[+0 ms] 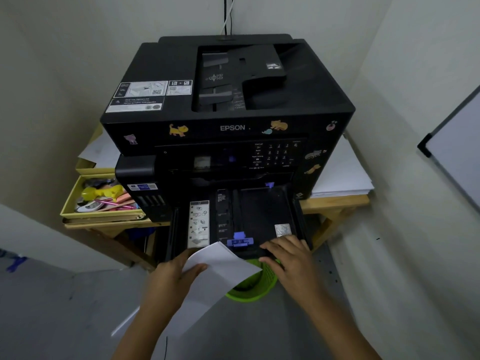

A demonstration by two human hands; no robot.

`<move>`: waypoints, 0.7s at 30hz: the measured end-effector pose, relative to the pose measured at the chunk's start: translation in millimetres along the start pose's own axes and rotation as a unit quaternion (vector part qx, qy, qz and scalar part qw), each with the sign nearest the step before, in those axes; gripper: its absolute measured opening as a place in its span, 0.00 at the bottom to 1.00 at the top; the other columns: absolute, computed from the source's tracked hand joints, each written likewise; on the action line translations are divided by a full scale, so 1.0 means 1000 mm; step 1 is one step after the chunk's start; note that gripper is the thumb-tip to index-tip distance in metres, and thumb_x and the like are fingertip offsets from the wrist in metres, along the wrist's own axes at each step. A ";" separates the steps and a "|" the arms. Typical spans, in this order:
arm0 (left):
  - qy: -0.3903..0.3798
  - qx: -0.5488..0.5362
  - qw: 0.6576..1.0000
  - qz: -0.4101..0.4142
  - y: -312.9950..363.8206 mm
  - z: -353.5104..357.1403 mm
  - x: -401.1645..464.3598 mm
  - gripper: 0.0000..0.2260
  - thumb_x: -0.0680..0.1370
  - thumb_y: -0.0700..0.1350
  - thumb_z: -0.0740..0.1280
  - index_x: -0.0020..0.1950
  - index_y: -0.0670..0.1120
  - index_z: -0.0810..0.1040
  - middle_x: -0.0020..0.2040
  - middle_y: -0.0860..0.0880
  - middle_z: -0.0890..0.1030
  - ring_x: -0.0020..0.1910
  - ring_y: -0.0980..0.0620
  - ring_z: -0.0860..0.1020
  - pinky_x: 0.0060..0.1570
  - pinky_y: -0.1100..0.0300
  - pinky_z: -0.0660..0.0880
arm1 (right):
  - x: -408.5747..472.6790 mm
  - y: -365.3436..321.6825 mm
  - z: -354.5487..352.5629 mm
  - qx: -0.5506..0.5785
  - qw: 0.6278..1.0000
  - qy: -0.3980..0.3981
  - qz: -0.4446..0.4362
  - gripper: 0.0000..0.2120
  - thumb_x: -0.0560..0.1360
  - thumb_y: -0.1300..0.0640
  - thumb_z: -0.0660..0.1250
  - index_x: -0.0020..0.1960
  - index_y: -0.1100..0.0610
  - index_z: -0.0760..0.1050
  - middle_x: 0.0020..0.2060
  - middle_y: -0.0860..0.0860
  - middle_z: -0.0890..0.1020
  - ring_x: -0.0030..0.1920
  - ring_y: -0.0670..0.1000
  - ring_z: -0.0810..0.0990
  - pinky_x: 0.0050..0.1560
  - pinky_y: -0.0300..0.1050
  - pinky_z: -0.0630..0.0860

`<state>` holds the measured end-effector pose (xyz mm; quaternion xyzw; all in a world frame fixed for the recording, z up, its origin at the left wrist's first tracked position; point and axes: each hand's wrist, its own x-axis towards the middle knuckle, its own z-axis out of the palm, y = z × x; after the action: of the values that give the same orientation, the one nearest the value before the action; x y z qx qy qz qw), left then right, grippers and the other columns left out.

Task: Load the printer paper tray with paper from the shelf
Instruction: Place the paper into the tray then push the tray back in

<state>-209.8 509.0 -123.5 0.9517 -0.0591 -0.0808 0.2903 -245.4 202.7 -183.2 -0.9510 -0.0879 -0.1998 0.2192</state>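
A black Epson printer (228,105) stands on a wooden table, its paper tray (262,211) pulled out toward me with no paper inside. A blue paper guide (240,240) sits at the tray's front edge. My left hand (171,276) grips a stack of white paper (220,274) by its left side, holding it tilted just in front of the tray. My right hand (288,258) rests on the tray's front right edge, fingers curled over the rim.
A green basket (259,284) sits on the floor below the tray. A yellow box of stationery (101,201) is left of the printer, a pile of white sheets (340,175) to its right. A whiteboard (457,152) leans on the right wall.
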 end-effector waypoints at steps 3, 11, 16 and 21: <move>-0.003 0.000 1.000 -0.004 0.000 -0.001 -0.001 0.20 0.80 0.59 0.69 0.71 0.58 0.77 0.55 0.51 0.87 0.51 0.48 0.85 0.52 0.52 0.83 | 0.000 0.000 -0.001 -0.004 1.000 -0.001 -0.003 0.15 0.80 0.42 0.69 0.59 0.50 0.86 0.52 0.42 0.84 0.54 0.49 0.80 0.50 0.50 0.72; -0.044 -0.034 0.998 -0.035 0.004 -0.014 -0.007 0.25 0.78 0.60 0.70 0.74 0.64 0.69 0.52 0.53 0.85 0.51 0.50 0.84 0.50 0.57 0.81 | 0.000 -0.003 -0.007 0.010 0.999 -0.030 0.021 0.18 0.79 0.42 0.70 0.64 0.50 0.85 0.55 0.41 0.84 0.57 0.49 0.80 0.54 0.48 0.72; -0.077 -0.126 0.985 -0.087 0.013 -0.037 -0.017 0.12 0.73 0.64 0.71 0.54 0.63 0.81 0.38 0.59 0.87 0.38 0.57 0.86 0.43 0.55 0.86 | 0.006 -0.013 -0.024 0.099 0.992 -0.023 0.080 0.18 0.80 0.43 0.72 0.65 0.51 0.85 0.56 0.42 0.84 0.59 0.47 0.79 0.58 0.49 0.80; -0.056 -0.244 0.961 -0.117 0.034 -0.072 -0.020 0.05 0.76 0.48 0.77 0.49 0.48 0.87 0.38 0.54 0.89 0.35 0.53 0.87 0.32 0.64 0.80 | 0.018 -0.033 -0.052 0.292 0.929 -0.014 0.228 0.18 0.80 0.38 0.70 0.63 0.45 0.86 0.59 0.37 0.83 0.61 0.43 0.82 0.63 0.46 0.80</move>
<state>-218.1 523.4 -43.3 0.8461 0.0582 -0.1798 0.4983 -255.2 210.4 -120.0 -0.8422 0.0735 -0.0964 0.5254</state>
